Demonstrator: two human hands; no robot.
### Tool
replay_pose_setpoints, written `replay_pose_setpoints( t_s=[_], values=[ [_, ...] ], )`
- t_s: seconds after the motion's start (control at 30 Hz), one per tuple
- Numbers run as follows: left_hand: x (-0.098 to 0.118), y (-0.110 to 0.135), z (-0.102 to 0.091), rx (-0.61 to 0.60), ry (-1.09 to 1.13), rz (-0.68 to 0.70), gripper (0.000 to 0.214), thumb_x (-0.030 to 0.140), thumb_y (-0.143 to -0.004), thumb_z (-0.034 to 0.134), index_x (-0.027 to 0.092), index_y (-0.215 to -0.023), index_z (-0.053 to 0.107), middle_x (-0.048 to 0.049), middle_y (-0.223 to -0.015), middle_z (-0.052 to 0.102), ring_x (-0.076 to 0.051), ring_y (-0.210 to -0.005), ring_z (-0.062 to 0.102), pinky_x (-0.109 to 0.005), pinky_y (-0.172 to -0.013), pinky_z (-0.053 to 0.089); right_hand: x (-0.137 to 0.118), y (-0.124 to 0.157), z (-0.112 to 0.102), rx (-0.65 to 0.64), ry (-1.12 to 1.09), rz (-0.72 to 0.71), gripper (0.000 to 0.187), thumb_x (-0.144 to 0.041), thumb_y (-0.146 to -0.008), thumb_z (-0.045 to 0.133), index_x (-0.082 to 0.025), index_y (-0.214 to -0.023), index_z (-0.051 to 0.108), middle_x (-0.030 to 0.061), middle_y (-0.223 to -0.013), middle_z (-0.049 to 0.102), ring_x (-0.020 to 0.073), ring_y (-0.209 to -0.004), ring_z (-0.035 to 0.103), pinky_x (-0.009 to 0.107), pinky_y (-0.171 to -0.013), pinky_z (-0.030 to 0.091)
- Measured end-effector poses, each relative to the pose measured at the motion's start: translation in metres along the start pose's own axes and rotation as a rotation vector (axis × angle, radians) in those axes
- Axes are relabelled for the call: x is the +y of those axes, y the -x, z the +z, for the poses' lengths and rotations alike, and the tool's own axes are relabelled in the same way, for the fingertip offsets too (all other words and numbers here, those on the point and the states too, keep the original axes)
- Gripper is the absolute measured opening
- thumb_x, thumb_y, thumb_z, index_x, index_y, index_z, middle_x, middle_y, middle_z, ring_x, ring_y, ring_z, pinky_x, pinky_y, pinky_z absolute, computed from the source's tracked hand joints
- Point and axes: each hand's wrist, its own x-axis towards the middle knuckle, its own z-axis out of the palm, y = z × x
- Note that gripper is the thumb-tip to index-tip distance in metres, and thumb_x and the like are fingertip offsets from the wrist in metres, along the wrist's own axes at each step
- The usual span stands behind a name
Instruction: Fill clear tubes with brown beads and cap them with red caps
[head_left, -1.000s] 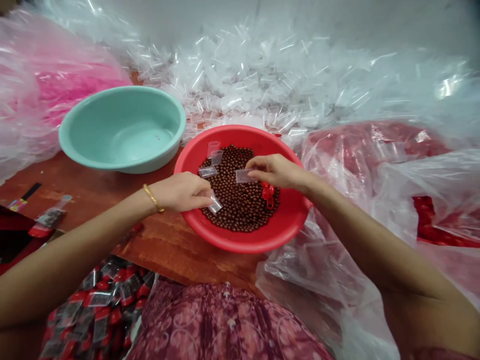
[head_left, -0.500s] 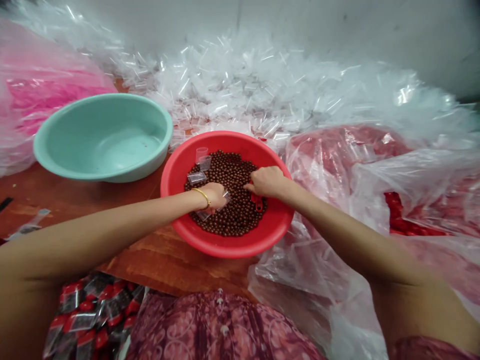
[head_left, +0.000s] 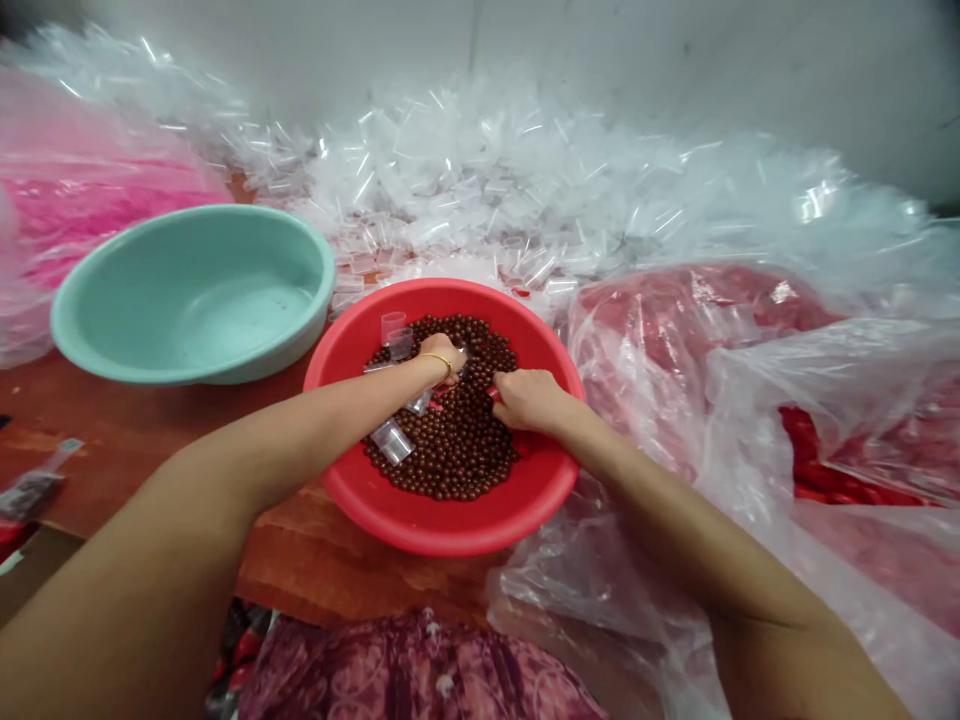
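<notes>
Brown round beads (head_left: 457, 450) fill the middle of a red plastic basin (head_left: 420, 525) on a worn reddish wooden table (head_left: 150, 430), with both of a seated person's bare hands down among them; the left hand (head_left: 444, 350), a thin gold bangle (head_left: 437, 359) at its wrist, is seen end-on with a small clear plastic sachet (head_left: 420, 402) just beside it, and whether its fingers grip anything cannot be told; the right hand (head_left: 525, 400) rests knuckles-up on the beads, fingers curled under, whatever they pinch hidden.

A few more empty clear sachets (head_left: 391, 440) lie loose on the beads; a wide white drift of the same sachets (head_left: 525, 190) banks up behind the basin; a pale teal plastic basin (head_left: 187, 290) to the left holds nothing visible; one dark filled packet (head_left: 30, 482) lies at the table's left edge.

By that showing, the bagging looks far from finished: the beads lie deep, and the unfilled sachets greatly outnumber anything packed.
</notes>
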Motion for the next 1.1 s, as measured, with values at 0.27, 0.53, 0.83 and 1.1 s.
replay_pose_setpoints(
  t_s=[0.27,0.53,0.83,1.1],
  values=[
    [-0.008,0.012,0.001,0.03,0.385,0.197,0.013,0.008,-0.078,0.058,0.014,-0.089,0.054,0.0027,-0.074,0.058,-0.004,-0.054,0.052,-0.02,-0.063,0.049,0.005,-0.005,0.003,0.118,-0.207,0.056,0.03,-0.025,-0.081,0.042,-0.012,-0.101,0.059,0.0166,-0.098,0.068,0.0303,-0.094,0.065,0.036,-0.074,0.048],
    [-0.019,0.034,-0.032,-0.308,0.801,0.52,0.038,0.007,-0.056,0.077,0.013,-0.09,0.059,0.0013,-0.083,0.064,-0.009,-0.076,0.059,-0.03,-0.089,0.044,0.011,-0.011,0.007,0.187,-1.066,0.118,0.009,-0.014,-0.074,0.048,-0.02,-0.071,0.042,-0.0026,-0.057,0.058,0.0105,-0.046,0.054,0.021,-0.046,0.04],
    [-0.019,0.049,-0.045,-0.492,0.87,0.579,0.041,0.015,-0.056,0.082,0.014,-0.089,0.057,0.0003,-0.086,0.066,-0.011,-0.078,0.063,-0.031,-0.086,0.045,0.017,-0.016,0.008,0.386,-1.627,0.021,0.023,-0.04,-0.076,0.056,-0.019,-0.074,0.048,-0.0089,-0.052,0.042,0.0018,-0.032,0.027,0.017,-0.032,0.018],
    [-0.018,0.053,-0.035,-0.554,0.73,0.595,0.042,0.023,-0.059,0.081,0.011,-0.092,0.058,-0.0006,-0.086,0.062,-0.009,-0.077,0.059,-0.026,-0.08,0.047,0.013,-0.006,-0.001,0.558,-1.551,-0.12,0.026,-0.042,-0.074,0.056,-0.02,-0.085,0.065,-0.0043,-0.057,0.052,0.0076,-0.046,0.042,0.021,-0.044,0.039]
  ],
)
